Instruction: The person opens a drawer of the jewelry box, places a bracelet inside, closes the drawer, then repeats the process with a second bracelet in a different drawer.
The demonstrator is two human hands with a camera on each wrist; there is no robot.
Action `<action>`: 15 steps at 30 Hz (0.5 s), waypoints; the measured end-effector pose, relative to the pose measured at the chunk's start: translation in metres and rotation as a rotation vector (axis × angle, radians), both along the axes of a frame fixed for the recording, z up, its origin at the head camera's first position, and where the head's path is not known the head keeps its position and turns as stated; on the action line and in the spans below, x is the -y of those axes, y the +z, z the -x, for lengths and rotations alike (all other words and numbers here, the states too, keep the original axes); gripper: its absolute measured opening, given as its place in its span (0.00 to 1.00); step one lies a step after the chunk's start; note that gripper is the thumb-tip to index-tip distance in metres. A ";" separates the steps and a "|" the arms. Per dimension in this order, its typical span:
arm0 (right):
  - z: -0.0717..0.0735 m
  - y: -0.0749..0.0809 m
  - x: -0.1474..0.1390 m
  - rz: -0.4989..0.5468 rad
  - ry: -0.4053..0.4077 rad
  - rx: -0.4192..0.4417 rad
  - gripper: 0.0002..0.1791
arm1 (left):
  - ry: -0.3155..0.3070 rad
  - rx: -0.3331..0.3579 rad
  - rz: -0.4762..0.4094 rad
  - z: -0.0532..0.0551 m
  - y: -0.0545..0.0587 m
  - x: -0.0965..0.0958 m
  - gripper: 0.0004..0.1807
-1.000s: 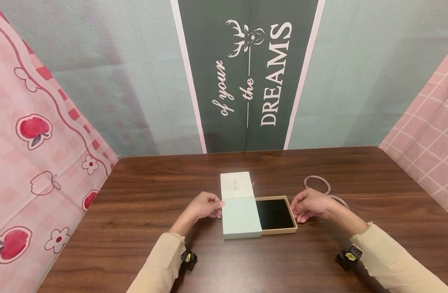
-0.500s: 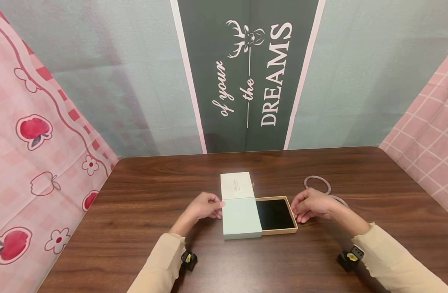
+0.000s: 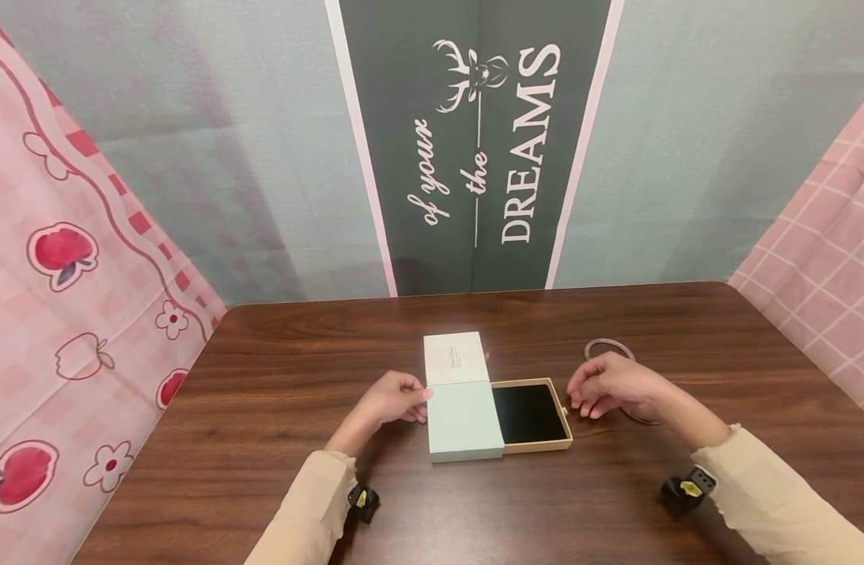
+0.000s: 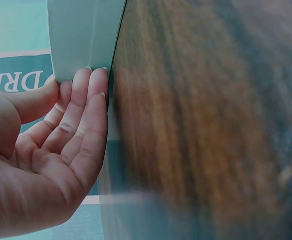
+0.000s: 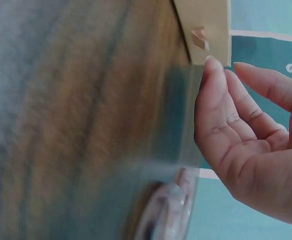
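A mint-green slide-out gift box (image 3: 464, 422) lies flat on the table. Its tan drawer (image 3: 537, 448), with a black lining (image 3: 532, 413), is pulled partway out to the right; a small ribbon tab (image 5: 199, 38) shows on the drawer's end. My left hand (image 3: 396, 398) holds the box's left end, thumb at the top edge and fingertips against the side. Just off the drawer's end is my right hand (image 3: 615, 384), its fingers loosely bent with nothing between them. A white printed panel (image 3: 456, 359) lies along the box's far side.
Pale pinkish rings lie on the brown wooden table (image 3: 318, 337) at the right: one ring (image 3: 610, 342) shows behind my right hand, another partly under it. A fabric backdrop (image 3: 290, 157) rises behind, with pink cloths at both sides.
My right hand has let go of the drawer's end and drawn slightly back to the right, uncovering the ribbon tab. The left hand, box and drawer stay in place.
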State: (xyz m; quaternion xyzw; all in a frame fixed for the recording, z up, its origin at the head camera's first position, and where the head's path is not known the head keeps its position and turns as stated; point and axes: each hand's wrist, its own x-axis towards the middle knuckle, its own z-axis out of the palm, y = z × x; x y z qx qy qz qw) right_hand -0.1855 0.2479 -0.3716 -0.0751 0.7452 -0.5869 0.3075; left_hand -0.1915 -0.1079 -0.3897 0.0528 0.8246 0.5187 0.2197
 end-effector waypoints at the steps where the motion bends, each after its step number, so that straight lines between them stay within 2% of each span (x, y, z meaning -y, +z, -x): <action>1: 0.001 0.003 -0.002 -0.007 -0.002 -0.006 0.13 | -0.001 0.000 0.001 0.000 0.000 0.000 0.10; 8: 0.005 0.018 -0.021 -0.013 -0.026 -0.065 0.12 | -0.006 -0.010 0.000 -0.001 -0.001 0.001 0.10; 12: 0.007 0.022 -0.034 0.010 -0.070 -0.075 0.06 | -0.009 -0.012 0.001 -0.001 -0.001 0.001 0.10; 15: 0.007 0.023 -0.044 0.027 -0.095 -0.081 0.07 | -0.010 -0.014 -0.003 -0.001 -0.001 0.001 0.10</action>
